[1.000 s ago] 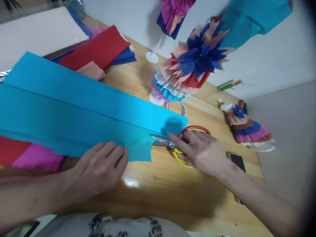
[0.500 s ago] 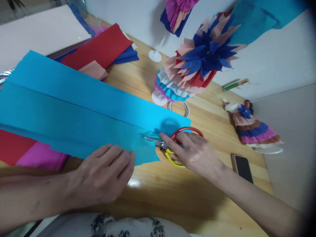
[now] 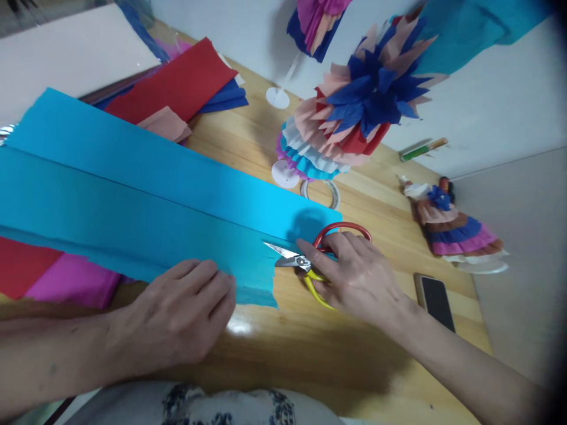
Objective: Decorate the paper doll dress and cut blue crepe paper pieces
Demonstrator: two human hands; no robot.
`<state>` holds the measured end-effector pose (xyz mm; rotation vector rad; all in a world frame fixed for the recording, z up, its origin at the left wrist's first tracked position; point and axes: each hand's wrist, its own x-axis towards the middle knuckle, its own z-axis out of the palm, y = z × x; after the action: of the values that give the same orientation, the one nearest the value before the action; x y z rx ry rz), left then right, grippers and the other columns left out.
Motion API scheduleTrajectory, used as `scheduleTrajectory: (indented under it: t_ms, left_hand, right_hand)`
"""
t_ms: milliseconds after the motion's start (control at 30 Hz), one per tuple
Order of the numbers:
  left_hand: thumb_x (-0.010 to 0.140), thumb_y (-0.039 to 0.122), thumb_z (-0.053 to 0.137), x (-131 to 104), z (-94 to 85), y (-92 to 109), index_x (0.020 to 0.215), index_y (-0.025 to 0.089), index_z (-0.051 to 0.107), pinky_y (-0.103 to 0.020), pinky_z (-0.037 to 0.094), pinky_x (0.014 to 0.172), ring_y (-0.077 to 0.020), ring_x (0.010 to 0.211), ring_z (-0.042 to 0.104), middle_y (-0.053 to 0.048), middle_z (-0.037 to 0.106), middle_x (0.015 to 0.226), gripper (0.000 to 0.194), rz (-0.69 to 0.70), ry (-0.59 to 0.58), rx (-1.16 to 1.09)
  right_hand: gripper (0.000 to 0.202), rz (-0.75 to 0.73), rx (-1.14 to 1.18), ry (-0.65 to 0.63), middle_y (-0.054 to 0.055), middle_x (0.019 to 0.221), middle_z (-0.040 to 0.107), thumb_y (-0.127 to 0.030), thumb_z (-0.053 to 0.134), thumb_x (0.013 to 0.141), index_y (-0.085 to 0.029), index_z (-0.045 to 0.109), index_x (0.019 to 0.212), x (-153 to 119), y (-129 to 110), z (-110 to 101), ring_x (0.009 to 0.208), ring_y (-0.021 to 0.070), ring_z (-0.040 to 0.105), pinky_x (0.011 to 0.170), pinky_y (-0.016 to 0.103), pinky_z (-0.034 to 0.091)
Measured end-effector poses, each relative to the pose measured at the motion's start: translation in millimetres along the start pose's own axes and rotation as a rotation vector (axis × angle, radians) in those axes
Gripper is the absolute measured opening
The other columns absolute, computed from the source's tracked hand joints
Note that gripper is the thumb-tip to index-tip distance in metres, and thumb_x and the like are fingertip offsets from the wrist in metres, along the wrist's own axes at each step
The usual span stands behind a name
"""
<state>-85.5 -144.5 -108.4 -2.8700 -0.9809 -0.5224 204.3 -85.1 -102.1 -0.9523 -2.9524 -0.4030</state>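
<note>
A long sheet of blue crepe paper (image 3: pixel 146 195) lies across the table, with a fold or cut line running along its length. My left hand (image 3: pixel 186 310) is closed on the paper's near edge, close to its right end; the fingertips are tucked out of sight. In my right hand (image 3: pixel 354 277) is a pair of scissors (image 3: pixel 302 262), one handle loop red and the other yellow. Their blades are spread and point left, at the paper's right end. The upper blade lies over the paper, the lower one by its edge.
Behind stand a ruffled paper doll (image 3: pixel 349 118) and a tape roll (image 3: pixel 330 192). To the right lie a smaller paper dress (image 3: pixel 460 230), a phone (image 3: pixel 435 301) and a green pen (image 3: pixel 416 153). Red paper (image 3: pixel 172 82) and magenta paper (image 3: pixel 75 280) are at the left.
The scissors have moved slightly right with my right hand, and their blades have opened wider. The paper's near right corner hangs lower. My left hand has shifted slightly left.
</note>
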Motion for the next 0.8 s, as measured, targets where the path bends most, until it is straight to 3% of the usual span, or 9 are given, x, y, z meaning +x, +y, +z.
scheduleTrajectory:
  t_ms: [100,167,267,333,433,567,800]
  left_hand:
    - [0.088,0.026,0.055,2,1.0,-2,0.074,0.016,0.064,-0.032,0.045,0.05,-0.0192,0.059,0.056,-0.004,0.063,0.066,0.02,-0.098,-0.081,-0.131]
    - [0.091,0.036,0.051,4,1.0,-4,0.083,0.015,0.066,-0.03,0.047,0.051,-0.0188,0.061,0.059,-0.005,0.066,0.07,0.027,-0.162,-0.043,-0.233]
    - [0.092,0.034,0.051,11,-1.8,-7,0.101,0.015,0.067,-0.024,0.048,0.054,-0.0144,0.066,0.062,-0.006,0.07,0.082,0.026,-0.333,0.081,-0.423]
    - [0.087,0.029,0.057,19,-5.1,-9,0.107,0.016,0.066,-0.021,0.046,0.054,-0.0116,0.065,0.061,-0.003,0.069,0.081,0.025,-0.479,0.083,-0.582]
    - [0.079,0.022,0.061,32,-9.5,-11,0.093,0.017,0.071,-0.021,0.043,0.053,-0.0106,0.06,0.056,0.0,0.065,0.071,0.018,-0.618,-0.02,-0.754]
    - [0.072,0.016,0.057,41,-11.2,-13,0.073,0.015,0.069,-0.022,0.039,0.053,-0.0109,0.058,0.053,-0.001,0.063,0.065,0.012,-0.716,-0.171,-0.818]
    - [0.065,0.011,0.05,40,-12.8,-17,0.063,0.014,0.064,-0.023,0.035,0.054,-0.0114,0.059,0.053,0.0,0.062,0.061,0.014,-0.703,-0.296,-0.78]
  right_hand:
    - [0.032,0.025,-0.016,0.012,0.01,0.081,0.054,-0.026,0.057,0.081,-0.015,0.068,0.108,-5,2,-7,0.071,0.0202,0.043,0.062,0.031,0.031]
    - [0.033,0.03,-0.023,0.028,0.01,0.08,0.052,-0.023,0.055,0.08,-0.015,0.068,0.108,-6,2,-15,0.072,0.0207,0.043,0.062,0.032,0.031]
    - [0.036,0.003,-0.03,0.043,0.01,0.08,0.053,-0.021,0.053,0.079,-0.015,0.067,0.111,-3,-2,-30,0.073,0.0218,0.043,0.063,0.033,0.031]
    - [0.035,-0.041,-0.033,0.054,0.01,0.08,0.054,-0.021,0.052,0.081,-0.016,0.067,0.112,4,-7,-39,0.073,0.0222,0.042,0.064,0.033,0.031]
    - [0.031,-0.115,-0.043,0.089,0.009,0.076,0.055,-0.021,0.05,0.086,-0.018,0.067,0.111,16,-15,-45,0.072,0.0218,0.041,0.064,0.034,0.03]
    - [0.028,-0.188,-0.05,0.127,0.007,0.074,0.056,-0.018,0.047,0.09,-0.02,0.068,0.109,30,-22,-48,0.071,0.0208,0.041,0.063,0.034,0.027]
    - [0.027,-0.225,-0.071,0.188,0.004,0.067,0.053,-0.014,0.047,0.091,-0.02,0.069,0.106,37,-27,-51,0.066,0.0174,0.038,0.061,0.033,0.024]
